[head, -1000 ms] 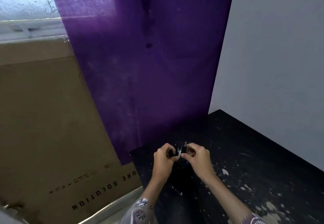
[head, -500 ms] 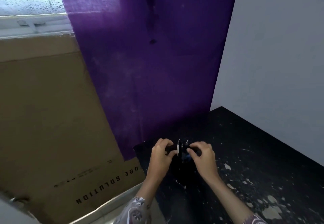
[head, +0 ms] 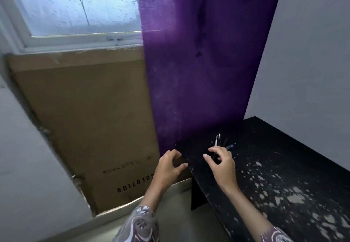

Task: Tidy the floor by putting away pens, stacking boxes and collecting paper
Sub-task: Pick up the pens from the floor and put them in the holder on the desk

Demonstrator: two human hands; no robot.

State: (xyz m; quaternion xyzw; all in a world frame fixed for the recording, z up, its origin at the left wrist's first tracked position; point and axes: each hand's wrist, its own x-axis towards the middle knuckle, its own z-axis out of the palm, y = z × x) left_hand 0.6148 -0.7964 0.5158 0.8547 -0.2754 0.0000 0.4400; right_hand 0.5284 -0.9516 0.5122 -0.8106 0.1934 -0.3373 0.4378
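Note:
Several pens (head: 217, 141) stand bunched upright on the black table (head: 284, 166), near its back left corner; whatever holds them is too dark to make out. A blue pen (head: 230, 146) leans out to the right. My right hand (head: 221, 164) hovers just in front of the pens with fingers spread and loosely curled, holding nothing. My left hand (head: 168, 168) hangs off the table's left corner, fingers loosely curled, also holding nothing.
A purple curtain (head: 198, 71) hangs behind the table. A large flattened cardboard box (head: 91, 120) leans against the wall under the window (head: 75, 5). The table top is speckled with pale chipped patches. Grey floor lies below at the left.
Both hands were together gripping the pens at the table corner. They have let go and drawn apart, the left hand moving off to the left. The pens stay standing.

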